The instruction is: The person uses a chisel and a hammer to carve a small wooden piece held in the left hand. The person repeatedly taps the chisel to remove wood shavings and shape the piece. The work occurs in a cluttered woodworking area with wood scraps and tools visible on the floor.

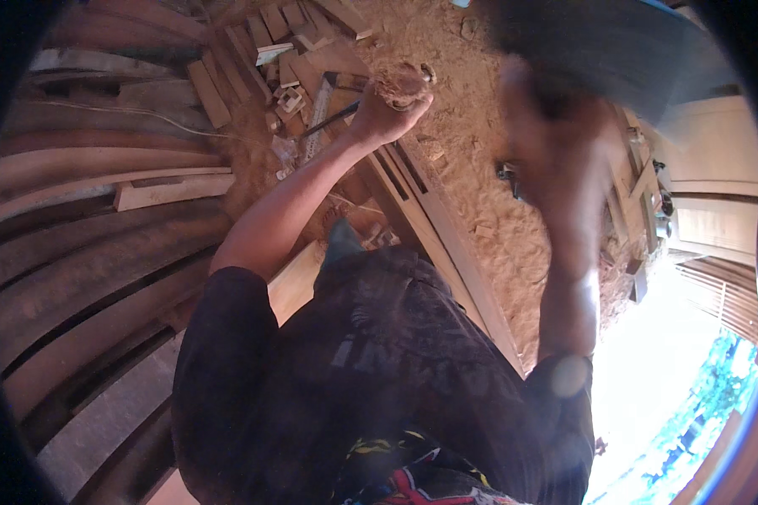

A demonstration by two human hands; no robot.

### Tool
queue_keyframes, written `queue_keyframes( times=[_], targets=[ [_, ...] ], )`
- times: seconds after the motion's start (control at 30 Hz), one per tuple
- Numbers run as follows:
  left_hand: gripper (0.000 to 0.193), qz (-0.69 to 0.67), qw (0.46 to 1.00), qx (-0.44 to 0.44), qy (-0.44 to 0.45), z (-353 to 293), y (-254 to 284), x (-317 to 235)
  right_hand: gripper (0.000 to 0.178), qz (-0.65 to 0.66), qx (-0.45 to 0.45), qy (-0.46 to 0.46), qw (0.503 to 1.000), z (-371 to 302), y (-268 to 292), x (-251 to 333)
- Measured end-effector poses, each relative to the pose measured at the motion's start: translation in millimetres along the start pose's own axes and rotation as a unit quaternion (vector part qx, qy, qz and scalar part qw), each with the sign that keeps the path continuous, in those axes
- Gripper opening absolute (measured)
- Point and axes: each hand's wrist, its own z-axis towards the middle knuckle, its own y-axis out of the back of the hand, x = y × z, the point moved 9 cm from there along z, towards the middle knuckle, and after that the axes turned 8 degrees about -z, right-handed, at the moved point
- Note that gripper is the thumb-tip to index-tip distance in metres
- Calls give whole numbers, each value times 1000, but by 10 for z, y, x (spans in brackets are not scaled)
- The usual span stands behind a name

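My left hand [387,123] is closed round a brown, curly clump [400,84] that looks like wood shavings, with a small shiny rim at its far side. Just below that hand lie long wooden beams [455,259] with narrow slots cut in them. My right hand [568,151] is smeared by motion, so its fingers do not show clearly. It is at the near edge of a large, dark, blurred flat shape [606,55]; whether it grips this I cannot tell.
Sawdust [480,236] covers the ground. Wood offcuts [290,46] lie scattered at the far left, beside a pale marked strip [318,114]. Long stacked boards [101,219] fill the left side. A small dark metal object [508,175] lies on the sawdust. Bright daylight enters at right.
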Motion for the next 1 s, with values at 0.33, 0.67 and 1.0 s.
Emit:
queue_keyframes(
  times=[0.33,0.67,1.0],
  targets=[
    [15,29,999,-12,9,-16,51,232,24,-91,23,69,993,134,-283,-161],
    [25,-75,994,-75,-33,-167,-38,333,27,-131,97,87,983,-78,-1047,-497],
    [12,28,999,26,37,-148,-105,254,28,67,-156,36,985,135,417,285]
  ],
)
